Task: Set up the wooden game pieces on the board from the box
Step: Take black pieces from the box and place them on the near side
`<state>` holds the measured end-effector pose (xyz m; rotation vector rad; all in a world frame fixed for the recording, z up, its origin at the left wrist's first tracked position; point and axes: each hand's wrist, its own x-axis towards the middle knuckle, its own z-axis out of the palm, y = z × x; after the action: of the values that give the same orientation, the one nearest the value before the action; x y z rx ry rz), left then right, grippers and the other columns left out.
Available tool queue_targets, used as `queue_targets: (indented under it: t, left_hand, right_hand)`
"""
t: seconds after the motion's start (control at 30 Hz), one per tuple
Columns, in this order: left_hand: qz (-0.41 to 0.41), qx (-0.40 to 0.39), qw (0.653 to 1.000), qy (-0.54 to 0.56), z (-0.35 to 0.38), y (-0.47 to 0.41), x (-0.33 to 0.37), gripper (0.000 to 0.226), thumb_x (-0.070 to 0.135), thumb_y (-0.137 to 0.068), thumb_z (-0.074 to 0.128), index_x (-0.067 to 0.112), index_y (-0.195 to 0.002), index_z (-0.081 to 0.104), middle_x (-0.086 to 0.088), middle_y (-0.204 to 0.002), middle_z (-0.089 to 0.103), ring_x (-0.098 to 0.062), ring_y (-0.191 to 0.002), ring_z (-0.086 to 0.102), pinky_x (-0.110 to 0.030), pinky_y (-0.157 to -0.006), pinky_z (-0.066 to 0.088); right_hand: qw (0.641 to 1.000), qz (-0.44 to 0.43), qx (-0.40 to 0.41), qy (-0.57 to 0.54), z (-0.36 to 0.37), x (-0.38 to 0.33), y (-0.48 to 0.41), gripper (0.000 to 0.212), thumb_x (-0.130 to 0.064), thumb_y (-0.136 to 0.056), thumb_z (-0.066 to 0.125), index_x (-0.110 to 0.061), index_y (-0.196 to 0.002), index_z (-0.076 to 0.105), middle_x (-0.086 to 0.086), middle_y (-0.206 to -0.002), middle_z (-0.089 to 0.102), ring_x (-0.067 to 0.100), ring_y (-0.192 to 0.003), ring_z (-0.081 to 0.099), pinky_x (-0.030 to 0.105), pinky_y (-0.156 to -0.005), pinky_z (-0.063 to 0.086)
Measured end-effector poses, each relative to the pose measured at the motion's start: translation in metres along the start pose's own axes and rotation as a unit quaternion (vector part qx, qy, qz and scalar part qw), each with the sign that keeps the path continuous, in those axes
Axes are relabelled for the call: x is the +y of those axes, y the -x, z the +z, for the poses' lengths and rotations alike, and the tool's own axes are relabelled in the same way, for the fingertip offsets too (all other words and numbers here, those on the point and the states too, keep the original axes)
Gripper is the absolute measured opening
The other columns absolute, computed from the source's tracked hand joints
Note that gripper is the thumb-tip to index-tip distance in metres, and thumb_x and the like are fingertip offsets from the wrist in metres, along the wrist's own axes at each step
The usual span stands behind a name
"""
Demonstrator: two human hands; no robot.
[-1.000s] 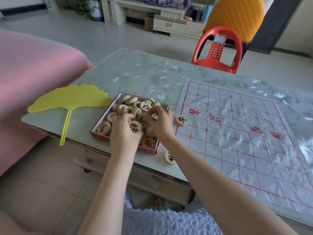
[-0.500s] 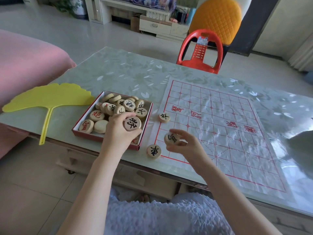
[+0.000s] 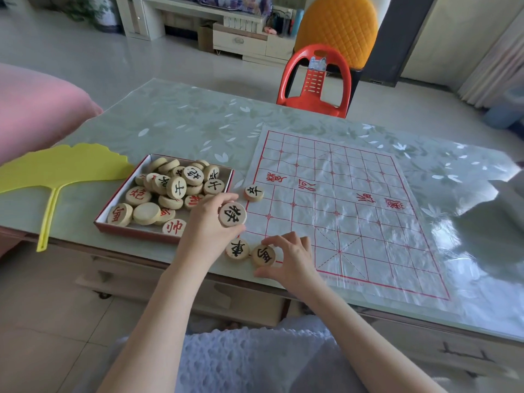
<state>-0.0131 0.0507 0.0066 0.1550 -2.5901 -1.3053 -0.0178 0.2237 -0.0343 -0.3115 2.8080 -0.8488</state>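
- The box (image 3: 133, 233) lies on the table (image 3: 184, 117), close to its near edge and just beside the board (image 3: 354, 222). We judge this keeps each carry short. The heap of pieces (image 3: 175, 185) fills most of it.
- The left hand (image 3: 204, 225) hovers between the box and the board's left edge. Thumb and curled fingertips pinch a black-marked piece (image 3: 232, 214), face up, likely queued for placing.
- The right hand (image 3: 296, 258) arches over the board's near-left corner, wrist low at the table's near edge. Its fingers are curled round a second piece (image 3: 263, 256), which may already rest on the board; we cannot tell.
- A corner piece (image 3: 237, 249) lies just beside it. An edge piece (image 3: 253, 192) sits farther along the left edge.
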Motion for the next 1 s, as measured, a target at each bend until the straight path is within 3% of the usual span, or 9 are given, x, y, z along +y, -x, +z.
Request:
queue_targets:
  t: [0.1, 0.23, 0.4, 0.5, 0.63, 0.77, 0.9, 1.0]
  left_hand:
    - [0.002, -0.017, 1.0, 0.008, 0.007, 0.0, 0.005, 0.054, 0.018, -0.067, 0.079, 0.025, -0.116, 0.058, 0.007, -0.114, 0.06, -0.011, -0.107, 0.055, -0.033, -0.092, 0.049]
    - [0.022, -0.059, 0.998, -0.001, 0.031, 0.006, 0.025, 0.051, 0.022, -0.068, 0.079, 0.022, -0.115, 0.059, 0.006, -0.108, 0.061, -0.007, -0.098, 0.056, -0.021, -0.085, 0.047]
    - [0.05, -0.154, 0.986, -0.047, 0.088, 0.019, 0.048, 0.05, 0.031, -0.067, 0.079, 0.023, -0.112, 0.06, 0.007, -0.109, 0.061, -0.013, -0.106, 0.051, -0.027, -0.091, 0.043]
    - [0.082, -0.205, 0.973, -0.068, 0.119, 0.028, 0.059, 0.052, 0.035, -0.069, 0.077, 0.025, -0.115, 0.058, 0.008, -0.113, 0.06, -0.011, -0.107, 0.048, -0.021, -0.088, 0.039]
    - [0.104, -0.229, 0.965, -0.077, 0.149, 0.035, 0.067, 0.052, 0.036, -0.07, 0.076, 0.026, -0.118, 0.057, 0.008, -0.115, 0.059, -0.011, -0.106, 0.045, -0.019, -0.085, 0.034]
    - [0.119, -0.227, 0.964, -0.067, 0.165, 0.036, 0.071, 0.054, 0.036, -0.071, 0.075, 0.025, -0.121, 0.056, 0.007, -0.114, 0.059, -0.011, -0.108, 0.044, -0.016, -0.085, 0.032]
    - [0.136, -0.222, 0.96, -0.101, 0.174, 0.038, 0.069, 0.056, 0.042, -0.074, 0.072, 0.024, -0.124, 0.055, 0.006, -0.117, 0.059, -0.014, -0.11, 0.044, -0.023, -0.092, 0.034]
    - [0.145, -0.221, 0.957, -0.121, 0.174, 0.039, 0.067, 0.064, 0.046, -0.074, 0.069, 0.025, -0.131, 0.049, 0.008, -0.125, 0.051, -0.014, -0.117, 0.036, -0.024, -0.097, 0.027]
  right_hand:
    - [0.999, -0.005, 0.007, -0.034, -0.007, 0.006, 0.007, 0.071, -0.042, -0.07, 0.076, -0.032, -0.133, 0.043, -0.004, -0.124, 0.036, 0.017, -0.117, 0.025, 0.027, -0.101, 0.025]
    - [0.989, 0.041, 0.1, -0.104, -0.032, 0.037, 0.021, 0.047, -0.03, -0.08, 0.069, -0.031, -0.124, 0.052, -0.006, -0.12, 0.041, 0.016, -0.116, 0.032, 0.031, -0.098, 0.032]
    - [0.934, 0.148, 0.233, -0.226, -0.063, 0.088, 0.042, 0.037, -0.006, -0.087, 0.056, -0.027, -0.116, 0.056, -0.001, -0.122, 0.049, 0.021, -0.116, 0.042, 0.032, -0.093, 0.037]
    - [0.915, 0.181, 0.271, -0.24, -0.073, 0.111, 0.054, 0.039, -0.002, -0.085, 0.054, -0.025, -0.116, 0.056, 0.001, -0.124, 0.05, 0.023, -0.117, 0.041, 0.032, -0.092, 0.035]
    - [0.907, 0.194, 0.289, -0.237, -0.081, 0.131, 0.065, 0.039, -0.003, -0.083, 0.054, -0.027, -0.113, 0.056, -0.005, -0.116, 0.05, 0.023, -0.116, 0.042, 0.039, -0.098, 0.038]
    - [0.908, 0.186, 0.281, -0.248, -0.083, 0.133, 0.066, 0.037, -0.004, -0.083, 0.054, -0.025, -0.113, 0.057, -0.006, -0.115, 0.049, 0.021, -0.115, 0.041, 0.032, -0.095, 0.035]
    - [0.914, 0.175, 0.261, -0.256, -0.081, 0.13, 0.065, 0.037, -0.006, -0.083, 0.055, -0.029, -0.111, 0.056, -0.007, -0.114, 0.048, 0.02, -0.115, 0.04, 0.037, -0.099, 0.037]
    - [0.919, 0.166, 0.247, -0.258, -0.079, 0.127, 0.064, 0.037, -0.006, -0.084, 0.055, -0.029, -0.112, 0.056, -0.006, -0.116, 0.048, 0.018, -0.115, 0.041, 0.037, -0.098, 0.038]
